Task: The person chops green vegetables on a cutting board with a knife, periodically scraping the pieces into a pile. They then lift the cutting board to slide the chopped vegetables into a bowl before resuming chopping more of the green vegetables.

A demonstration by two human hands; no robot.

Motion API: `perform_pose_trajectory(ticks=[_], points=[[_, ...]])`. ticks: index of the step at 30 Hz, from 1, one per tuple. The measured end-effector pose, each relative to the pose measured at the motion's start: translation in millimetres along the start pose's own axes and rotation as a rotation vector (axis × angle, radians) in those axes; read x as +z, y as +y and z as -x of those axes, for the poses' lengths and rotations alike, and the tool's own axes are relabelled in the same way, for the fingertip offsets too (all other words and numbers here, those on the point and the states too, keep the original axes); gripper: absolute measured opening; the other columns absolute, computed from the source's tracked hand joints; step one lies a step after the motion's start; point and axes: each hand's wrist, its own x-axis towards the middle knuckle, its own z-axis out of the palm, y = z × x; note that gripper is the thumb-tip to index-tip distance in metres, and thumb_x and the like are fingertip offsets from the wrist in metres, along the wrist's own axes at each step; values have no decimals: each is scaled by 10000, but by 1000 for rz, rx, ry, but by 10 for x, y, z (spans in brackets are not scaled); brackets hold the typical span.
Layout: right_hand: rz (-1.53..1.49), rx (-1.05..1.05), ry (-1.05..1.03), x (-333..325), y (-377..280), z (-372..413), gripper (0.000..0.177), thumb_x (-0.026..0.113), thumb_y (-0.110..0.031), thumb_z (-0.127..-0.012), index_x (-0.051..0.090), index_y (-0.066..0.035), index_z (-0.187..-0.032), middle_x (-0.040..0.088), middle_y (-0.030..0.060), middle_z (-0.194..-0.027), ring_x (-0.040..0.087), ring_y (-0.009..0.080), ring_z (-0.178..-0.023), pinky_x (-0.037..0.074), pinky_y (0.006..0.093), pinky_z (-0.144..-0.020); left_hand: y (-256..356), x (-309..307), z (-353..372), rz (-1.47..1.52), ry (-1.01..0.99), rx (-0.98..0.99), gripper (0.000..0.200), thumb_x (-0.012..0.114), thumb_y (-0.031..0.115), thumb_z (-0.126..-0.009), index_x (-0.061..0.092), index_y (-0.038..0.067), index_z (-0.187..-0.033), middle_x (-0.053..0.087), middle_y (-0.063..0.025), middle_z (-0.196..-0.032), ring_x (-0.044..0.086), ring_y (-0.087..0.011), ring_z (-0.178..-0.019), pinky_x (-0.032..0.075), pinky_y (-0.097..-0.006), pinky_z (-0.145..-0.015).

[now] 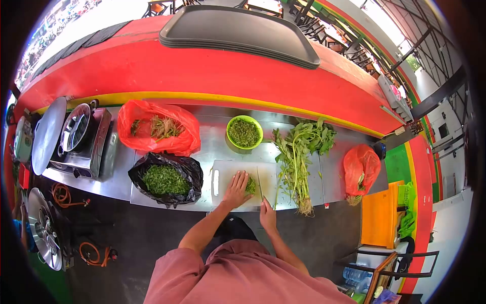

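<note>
A white cutting board (219, 175) lies on the steel counter before me. My left hand (236, 191) rests on it, fingers stretched out, beside a small heap of chopped greens (250, 185). In my right hand (268, 215) is the handle of a knife (260, 181), its blade pointing away from me just right of the heap. Whole leafy stems with roots (296, 164) are spread right of the board. Beyond it stands a lime-green bowl (232, 144) of chopped greens. To the left, a black plastic bag (135, 176) also holds chopped greens.
A red plastic bag (190, 133) with rooty stem ends sits behind the black one; another red bag (361, 164) is at the right. A gas stove (96, 147) with a lidded pan (77, 126) stands far left. Dark trays (238, 28) are stacked on the red ledge (202, 71).
</note>
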Motion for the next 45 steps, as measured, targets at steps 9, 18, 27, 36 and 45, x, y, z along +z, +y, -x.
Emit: perform_pose_trajectory(ticks=[9, 18, 27, 36, 45], points=[[18, -60, 51, 47, 225, -25, 407, 506, -272, -1042, 589, -34, -1362, 693, 292, -974, 697, 441, -907, 543, 464, -787, 63, 126, -219, 130, 60, 201, 662, 609, 381, -966, 408, 50, -1503, 450, -158, -1504, 389, -309, -1435, 313, -443, -1197], [-77, 139, 77, -148, 472, -73, 421, 503, -305, -1047, 599, -43, -1363, 718, 240, -982, 723, 321, -848, 536, 416, -777, 145, -102, -235, 191, 48, 128, 748, 650, 417, -932, 373, 43, -1518, 431, -183, -1524, 363, -355, -1447, 269, -492, -1211], [-119, 203, 121, -457, 489, -288, 440, 497, -306, -1048, 595, -8, -1356, 696, 274, -1123, 701, 395, -1030, 536, 431, -873, 145, -131, -250, 254, 53, 61, 809, 717, 355, -882, 354, 15, -1519, 426, -201, -1519, 406, -368, -1415, 320, -475, -1190], [-143, 35, 6, 34, 319, -189, 409, 516, -278, -1043, 598, -33, -1361, 709, 267, -970, 736, 302, -881, 543, 374, -798, 49, -122, -174, 671, 227, -62, 852, 661, 141, -876, 191, -63, -1556, 355, -285, -1554, 356, -444, -1441, 290, -481, -1195], [-119, 60, 23, 82, 160, -250, 405, 505, -302, -1040, 602, -83, -1366, 687, 285, -902, 710, 398, -815, 527, 441, -695, 111, -227, -63, 792, 348, -2, 863, 526, 10, -839, 78, -83, -1571, 331, -272, -1584, 274, -434, -1491, 189, -496, -1223]])
